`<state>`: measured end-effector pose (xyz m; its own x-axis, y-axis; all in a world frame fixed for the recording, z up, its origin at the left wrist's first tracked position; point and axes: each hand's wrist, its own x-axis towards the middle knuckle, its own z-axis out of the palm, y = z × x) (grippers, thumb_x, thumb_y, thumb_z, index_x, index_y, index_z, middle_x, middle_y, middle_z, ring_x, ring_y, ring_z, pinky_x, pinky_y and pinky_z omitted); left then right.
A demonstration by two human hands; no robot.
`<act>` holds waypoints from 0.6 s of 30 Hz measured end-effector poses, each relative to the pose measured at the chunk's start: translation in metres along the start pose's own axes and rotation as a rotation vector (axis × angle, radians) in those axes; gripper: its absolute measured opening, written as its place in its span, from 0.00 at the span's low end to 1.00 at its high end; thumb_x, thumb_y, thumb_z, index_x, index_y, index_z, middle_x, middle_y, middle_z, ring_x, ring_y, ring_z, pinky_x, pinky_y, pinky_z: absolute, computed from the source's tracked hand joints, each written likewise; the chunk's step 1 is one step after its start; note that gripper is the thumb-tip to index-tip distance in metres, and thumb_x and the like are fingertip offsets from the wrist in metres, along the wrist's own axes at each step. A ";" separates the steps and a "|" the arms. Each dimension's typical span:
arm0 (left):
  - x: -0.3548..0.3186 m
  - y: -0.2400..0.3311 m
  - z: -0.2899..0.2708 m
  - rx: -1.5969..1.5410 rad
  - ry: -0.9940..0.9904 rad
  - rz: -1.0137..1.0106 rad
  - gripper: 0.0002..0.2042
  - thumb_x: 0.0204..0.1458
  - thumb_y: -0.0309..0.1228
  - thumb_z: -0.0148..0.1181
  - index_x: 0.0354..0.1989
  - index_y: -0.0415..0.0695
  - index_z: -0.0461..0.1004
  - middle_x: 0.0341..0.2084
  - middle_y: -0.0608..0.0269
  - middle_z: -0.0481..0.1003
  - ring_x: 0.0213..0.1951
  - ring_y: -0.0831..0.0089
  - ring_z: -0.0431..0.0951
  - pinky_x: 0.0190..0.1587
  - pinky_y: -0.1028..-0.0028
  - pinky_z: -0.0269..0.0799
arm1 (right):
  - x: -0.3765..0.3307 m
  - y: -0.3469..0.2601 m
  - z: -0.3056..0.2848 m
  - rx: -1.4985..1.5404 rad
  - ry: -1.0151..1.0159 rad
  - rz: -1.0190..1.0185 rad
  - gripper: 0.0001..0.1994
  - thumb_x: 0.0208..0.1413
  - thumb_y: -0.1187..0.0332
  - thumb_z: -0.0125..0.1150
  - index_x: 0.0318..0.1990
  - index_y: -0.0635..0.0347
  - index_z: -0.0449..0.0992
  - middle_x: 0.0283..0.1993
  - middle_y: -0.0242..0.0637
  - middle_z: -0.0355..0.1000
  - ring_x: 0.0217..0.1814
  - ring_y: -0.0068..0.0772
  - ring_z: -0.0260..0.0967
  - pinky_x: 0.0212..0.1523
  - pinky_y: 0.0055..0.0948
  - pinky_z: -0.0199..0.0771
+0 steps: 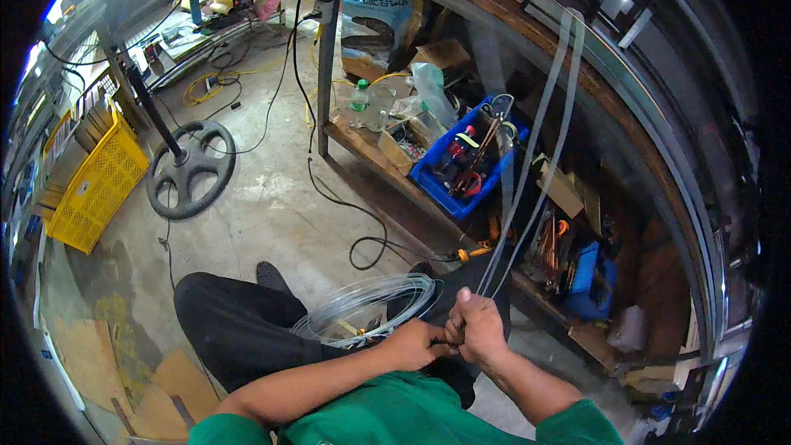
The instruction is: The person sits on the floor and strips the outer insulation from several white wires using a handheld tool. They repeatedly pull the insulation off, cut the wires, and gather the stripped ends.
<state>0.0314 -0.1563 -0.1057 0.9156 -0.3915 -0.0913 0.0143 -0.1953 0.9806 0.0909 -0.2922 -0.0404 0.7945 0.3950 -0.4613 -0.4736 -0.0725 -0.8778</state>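
One workbench [630,103], brown wooden top, grey metal frame. One yellow perforated plastic crate [99,185], well left of the workbench. One black-trousered lap [239,330], on the near side of the workbench. One open blue plastic bin [441,195] of tools, on the workbench's lower shelf. One loose coil of thin, glossy, translucent wire or tubing [404,284], loops overlapping, on the lap. Two long pale strands [561,45], sloping from the workbench's top edge to the right hand [479,325], fist closed around them, thumb uppermost. Left hand [416,344], touching the right: fingers curled tight; what they pinch, cannot tell.
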 end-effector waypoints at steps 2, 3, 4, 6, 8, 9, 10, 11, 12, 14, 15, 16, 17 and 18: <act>0.005 0.009 0.000 0.115 -0.122 -0.116 0.18 0.52 0.46 0.60 0.38 0.42 0.80 0.26 0.47 0.78 0.30 0.53 0.79 0.36 0.60 0.72 | -0.002 0.003 -0.006 -0.218 0.007 0.090 0.25 0.63 0.49 0.53 0.18 0.55 0.65 0.15 0.29 0.61 0.13 0.22 0.53 0.15 0.28 0.54; 0.007 0.014 0.000 0.174 -0.184 -0.176 0.19 0.51 0.47 0.61 0.38 0.43 0.81 0.26 0.48 0.79 0.31 0.53 0.79 0.37 0.60 0.73 | -0.002 0.005 -0.008 -0.324 0.010 0.133 0.25 0.62 0.48 0.54 0.18 0.55 0.66 0.15 0.28 0.61 0.13 0.21 0.53 0.16 0.28 0.55; 0.011 -0.005 0.009 0.118 -0.189 -0.115 0.20 0.51 0.49 0.60 0.36 0.43 0.81 0.26 0.48 0.79 0.30 0.53 0.79 0.37 0.59 0.73 | -0.003 0.006 -0.009 -0.391 0.004 0.123 0.24 0.63 0.49 0.53 0.19 0.56 0.68 0.16 0.25 0.61 0.16 0.19 0.52 0.17 0.26 0.54; 0.011 -0.009 0.003 0.128 -0.146 -0.072 0.22 0.52 0.52 0.58 0.35 0.42 0.80 0.29 0.46 0.78 0.32 0.50 0.79 0.38 0.57 0.72 | -0.002 -0.001 -0.009 -0.479 -0.056 0.077 0.25 0.63 0.49 0.53 0.19 0.56 0.68 0.16 0.26 0.61 0.17 0.19 0.53 0.18 0.27 0.54; 0.006 -0.015 -0.006 0.110 -0.152 -0.080 0.24 0.53 0.53 0.57 0.35 0.41 0.79 0.30 0.46 0.79 0.33 0.50 0.79 0.40 0.58 0.72 | 0.002 -0.006 -0.009 -0.475 -0.079 0.115 0.25 0.63 0.49 0.53 0.18 0.57 0.68 0.16 0.26 0.62 0.18 0.19 0.54 0.19 0.27 0.56; 0.006 -0.015 -0.008 0.114 -0.184 -0.126 0.24 0.52 0.54 0.57 0.36 0.41 0.79 0.30 0.47 0.79 0.33 0.50 0.79 0.40 0.58 0.73 | 0.006 -0.005 -0.011 -0.426 -0.073 0.176 0.26 0.63 0.49 0.53 0.18 0.57 0.68 0.17 0.26 0.63 0.18 0.19 0.54 0.19 0.28 0.57; 0.006 -0.015 -0.011 0.118 -0.214 -0.173 0.24 0.52 0.54 0.58 0.36 0.41 0.79 0.30 0.47 0.79 0.34 0.51 0.79 0.41 0.58 0.73 | 0.010 -0.005 -0.012 -0.377 -0.068 0.236 0.26 0.63 0.49 0.53 0.18 0.58 0.68 0.17 0.26 0.63 0.19 0.19 0.55 0.20 0.28 0.58; 0.006 -0.010 -0.016 0.122 -0.245 -0.223 0.25 0.52 0.55 0.58 0.37 0.41 0.79 0.30 0.47 0.79 0.34 0.51 0.79 0.41 0.59 0.73 | 0.012 -0.005 -0.011 -0.435 -0.104 0.220 0.26 0.63 0.48 0.53 0.18 0.58 0.69 0.17 0.27 0.64 0.19 0.20 0.56 0.20 0.29 0.59; 0.008 0.002 -0.019 0.180 -0.285 -0.319 0.25 0.51 0.55 0.59 0.40 0.42 0.78 0.34 0.48 0.79 0.37 0.52 0.79 0.43 0.59 0.73 | 0.014 -0.005 -0.009 -0.492 -0.141 0.204 0.26 0.63 0.48 0.53 0.18 0.59 0.69 0.17 0.27 0.64 0.19 0.21 0.57 0.21 0.29 0.60; 0.008 -0.021 0.018 0.273 -0.119 -0.198 0.25 0.50 0.55 0.59 0.41 0.42 0.78 0.36 0.49 0.79 0.39 0.52 0.79 0.44 0.59 0.73 | 0.018 0.018 -0.018 -0.626 -0.206 0.212 0.27 0.62 0.48 0.54 0.20 0.62 0.72 0.18 0.30 0.67 0.20 0.23 0.60 0.23 0.31 0.64; 0.008 -0.021 0.023 0.321 -0.100 -0.160 0.25 0.49 0.55 0.59 0.41 0.44 0.79 0.35 0.50 0.79 0.39 0.52 0.79 0.43 0.59 0.74 | 0.010 0.009 -0.009 -0.829 -0.236 0.238 0.26 0.62 0.48 0.53 0.22 0.63 0.75 0.18 0.33 0.68 0.21 0.25 0.62 0.24 0.33 0.66; 0.009 -0.021 0.028 0.371 -0.077 -0.122 0.24 0.49 0.55 0.59 0.40 0.45 0.79 0.35 0.52 0.79 0.39 0.52 0.79 0.43 0.59 0.74 | 0.015 0.015 -0.016 -0.884 -0.278 0.301 0.26 0.63 0.48 0.52 0.23 0.64 0.76 0.19 0.35 0.70 0.21 0.27 0.64 0.25 0.34 0.66; 0.012 -0.027 0.030 0.333 -0.111 -0.113 0.24 0.50 0.54 0.59 0.42 0.45 0.78 0.36 0.51 0.79 0.40 0.52 0.79 0.43 0.59 0.74 | 0.019 0.020 -0.023 -0.942 -0.315 0.364 0.26 0.63 0.48 0.51 0.25 0.64 0.77 0.19 0.37 0.71 0.21 0.29 0.65 0.26 0.35 0.67; 0.016 -0.037 0.032 0.291 -0.134 -0.105 0.24 0.50 0.54 0.58 0.44 0.45 0.77 0.38 0.51 0.79 0.41 0.52 0.78 0.43 0.59 0.73 | 0.018 0.006 -0.016 -1.008 -0.360 0.333 0.26 0.63 0.48 0.50 0.26 0.65 0.77 0.20 0.40 0.71 0.22 0.31 0.67 0.28 0.36 0.68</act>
<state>0.0328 -0.1838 -0.1492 0.8542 -0.4663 -0.2299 -0.0275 -0.4821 0.8757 0.1086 -0.3002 -0.0567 0.4518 0.4477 -0.7716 0.0116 -0.8678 -0.4968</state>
